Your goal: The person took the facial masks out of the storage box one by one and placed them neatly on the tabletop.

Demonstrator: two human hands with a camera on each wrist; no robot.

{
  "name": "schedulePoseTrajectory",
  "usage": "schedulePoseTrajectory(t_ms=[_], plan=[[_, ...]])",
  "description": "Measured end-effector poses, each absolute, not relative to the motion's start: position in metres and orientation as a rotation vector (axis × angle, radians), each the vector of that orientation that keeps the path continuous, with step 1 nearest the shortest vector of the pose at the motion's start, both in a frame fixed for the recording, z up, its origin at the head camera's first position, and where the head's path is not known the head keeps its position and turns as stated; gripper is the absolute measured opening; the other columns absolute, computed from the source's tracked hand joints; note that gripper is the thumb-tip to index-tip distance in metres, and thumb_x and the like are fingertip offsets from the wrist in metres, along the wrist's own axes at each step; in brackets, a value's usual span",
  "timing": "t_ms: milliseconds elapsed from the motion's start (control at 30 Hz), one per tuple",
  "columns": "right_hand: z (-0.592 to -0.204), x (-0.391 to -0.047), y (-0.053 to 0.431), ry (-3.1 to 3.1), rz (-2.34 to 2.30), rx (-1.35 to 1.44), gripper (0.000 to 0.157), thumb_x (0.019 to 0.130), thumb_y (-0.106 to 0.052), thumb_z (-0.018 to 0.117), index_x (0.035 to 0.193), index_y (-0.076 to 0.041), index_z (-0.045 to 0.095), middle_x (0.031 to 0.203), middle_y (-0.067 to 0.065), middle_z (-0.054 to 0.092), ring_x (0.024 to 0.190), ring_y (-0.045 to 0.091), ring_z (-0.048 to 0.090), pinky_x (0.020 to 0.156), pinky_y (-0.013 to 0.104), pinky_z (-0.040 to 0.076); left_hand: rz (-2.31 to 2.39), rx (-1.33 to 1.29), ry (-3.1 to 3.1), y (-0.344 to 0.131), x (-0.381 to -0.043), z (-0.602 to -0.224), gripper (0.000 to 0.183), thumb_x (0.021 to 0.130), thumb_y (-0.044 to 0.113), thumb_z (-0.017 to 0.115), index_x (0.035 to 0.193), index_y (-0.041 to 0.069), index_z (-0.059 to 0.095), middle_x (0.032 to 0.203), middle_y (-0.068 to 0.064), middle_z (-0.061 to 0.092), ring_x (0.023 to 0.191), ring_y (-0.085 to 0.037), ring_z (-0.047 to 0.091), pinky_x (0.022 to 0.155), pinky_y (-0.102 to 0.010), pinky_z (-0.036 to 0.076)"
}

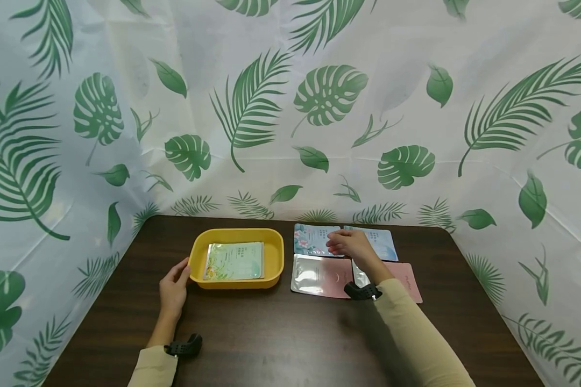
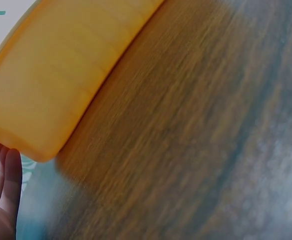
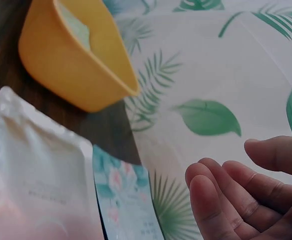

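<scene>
At the left end of a yellow plastic basket (image 1: 237, 285), my left hand (image 1: 174, 287) touches the outer wall with its fingertips; the left wrist view shows the thumb (image 2: 11, 175) straight against the basket's corner. In the basket lies a pale green sachet (image 1: 234, 262), seemingly stacked on others. My right hand (image 1: 352, 246) hovers near a blue floral sachet (image 1: 310, 239), fingers loosely bent and holding nothing. Right of that hand is a light blue sachet (image 1: 381, 244). Nearer me lie a silver-and-pink sachet (image 1: 319, 277) and another pink sachet (image 1: 409, 279), partly hidden by my right arm.
Everything stands on a dark brown wooden table (image 1: 271, 333). Behind and beside it hangs a white cloth (image 1: 397, 123) printed with green leaves, meeting the table's far edge just behind the sachets.
</scene>
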State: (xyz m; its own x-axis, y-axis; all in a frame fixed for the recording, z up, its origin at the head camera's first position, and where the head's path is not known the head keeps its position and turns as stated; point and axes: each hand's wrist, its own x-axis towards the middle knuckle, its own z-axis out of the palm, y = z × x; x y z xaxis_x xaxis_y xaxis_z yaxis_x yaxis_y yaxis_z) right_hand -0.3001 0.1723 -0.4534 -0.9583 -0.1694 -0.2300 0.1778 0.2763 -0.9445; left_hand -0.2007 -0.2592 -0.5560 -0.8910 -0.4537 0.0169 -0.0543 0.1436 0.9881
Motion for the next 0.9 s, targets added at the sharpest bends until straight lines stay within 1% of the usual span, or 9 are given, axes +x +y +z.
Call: schedulePoseTrajectory(t_ms=[100, 167, 367, 533, 567, 667, 767, 800, 900], plan=[[-0.450, -0.305, 0.164, 2.254, -1.729, 0.005, 0.043, 0.096, -0.024, 0.061, 0.124, 0.009, 0.058, 0.097, 0.015, 0.072, 0.078, 0.018, 0.070, 0.075, 0.030, 0.060, -1.809, 0.504, -2.116, -0.259, -0.201, -0.557, 0.045, 0.101, 0.031, 0.052, 0.137, 0.005, 0.055, 0.142, -0.012, 0.054, 0.102, 0.009, 0.050, 0.077, -0.002, 0.046], [-0.448, -0.309, 0.161, 2.246, -1.744, -0.013, 0.042, 0.096, -0.023, 0.063, 0.122, 0.010, 0.059, 0.095, 0.014, 0.072, 0.075, 0.016, 0.070, 0.073, 0.030, 0.060, -1.812, 0.513, -2.118, -0.258, -0.200, -0.557, 0.045, 0.101, 0.031, 0.052, 0.137, 0.005, 0.055, 0.142, -0.012, 0.054, 0.103, 0.010, 0.050, 0.078, -0.003, 0.046], [-0.434, -0.317, 0.151, 2.193, -1.746, -0.099, 0.043, 0.096, -0.020, 0.060, 0.124, 0.013, 0.056, 0.098, 0.019, 0.071, 0.074, 0.013, 0.069, 0.072, 0.027, 0.059, -1.808, 0.509, -2.121, -0.258, -0.199, -0.557, 0.045, 0.101, 0.032, 0.053, 0.137, 0.005, 0.055, 0.142, -0.011, 0.054, 0.104, 0.009, 0.050, 0.078, -0.002, 0.046], [-0.429, -0.329, 0.137, 2.184, -1.723, -0.093, 0.041, 0.096, -0.020, 0.061, 0.122, 0.011, 0.058, 0.096, 0.017, 0.071, 0.074, 0.015, 0.068, 0.075, 0.030, 0.060, -1.803, 0.499, -2.120, -0.260, -0.201, -0.556, 0.045, 0.101, 0.032, 0.053, 0.136, 0.005, 0.055, 0.142, -0.011, 0.054, 0.103, 0.009, 0.050, 0.077, -0.001, 0.045], [-0.428, -0.330, 0.133, 2.185, -1.719, -0.086, 0.040, 0.096, -0.020, 0.061, 0.122, 0.011, 0.058, 0.093, 0.014, 0.071, 0.074, 0.015, 0.068, 0.075, 0.030, 0.060, -1.803, 0.496, -2.118, -0.259, -0.201, -0.556, 0.045, 0.101, 0.032, 0.053, 0.136, 0.005, 0.055, 0.141, -0.011, 0.055, 0.103, 0.009, 0.050, 0.076, -0.001, 0.046], [-0.425, -0.333, 0.120, 2.195, -1.709, -0.063, 0.037, 0.095, -0.018, 0.062, 0.118, 0.010, 0.061, 0.088, 0.011, 0.071, 0.071, 0.014, 0.068, 0.076, 0.032, 0.060, -1.810, 0.486, -2.110, -0.259, -0.201, -0.555, 0.045, 0.101, 0.032, 0.052, 0.136, 0.005, 0.055, 0.141, -0.011, 0.055, 0.101, 0.008, 0.052, 0.076, -0.003, 0.047], [-0.424, -0.336, 0.108, 2.201, -1.690, -0.047, 0.034, 0.094, -0.017, 0.063, 0.116, 0.010, 0.063, 0.085, 0.010, 0.071, 0.073, 0.018, 0.069, 0.079, 0.036, 0.060, -1.810, 0.491, -2.114, -0.259, -0.201, -0.555, 0.045, 0.101, 0.032, 0.052, 0.136, 0.004, 0.055, 0.141, -0.011, 0.054, 0.101, 0.009, 0.051, 0.076, -0.003, 0.046], [-0.424, -0.337, 0.104, 2.207, -1.679, -0.051, 0.033, 0.095, -0.016, 0.063, 0.115, 0.009, 0.064, 0.085, 0.011, 0.072, 0.074, 0.020, 0.070, 0.081, 0.037, 0.060, -1.810, 0.494, -2.116, -0.259, -0.201, -0.555, 0.046, 0.101, 0.033, 0.052, 0.137, 0.005, 0.055, 0.141, -0.011, 0.054, 0.101, 0.009, 0.051, 0.076, -0.002, 0.046], [-0.427, -0.340, 0.092, 2.215, -1.649, -0.060, 0.032, 0.095, -0.016, 0.062, 0.114, 0.008, 0.064, 0.092, 0.018, 0.072, 0.085, 0.032, 0.071, 0.089, 0.044, 0.057, -1.802, 0.500, -2.125, -0.259, -0.201, -0.556, 0.046, 0.101, 0.034, 0.052, 0.137, 0.005, 0.055, 0.141, -0.011, 0.054, 0.102, 0.008, 0.051, 0.076, -0.002, 0.046]])
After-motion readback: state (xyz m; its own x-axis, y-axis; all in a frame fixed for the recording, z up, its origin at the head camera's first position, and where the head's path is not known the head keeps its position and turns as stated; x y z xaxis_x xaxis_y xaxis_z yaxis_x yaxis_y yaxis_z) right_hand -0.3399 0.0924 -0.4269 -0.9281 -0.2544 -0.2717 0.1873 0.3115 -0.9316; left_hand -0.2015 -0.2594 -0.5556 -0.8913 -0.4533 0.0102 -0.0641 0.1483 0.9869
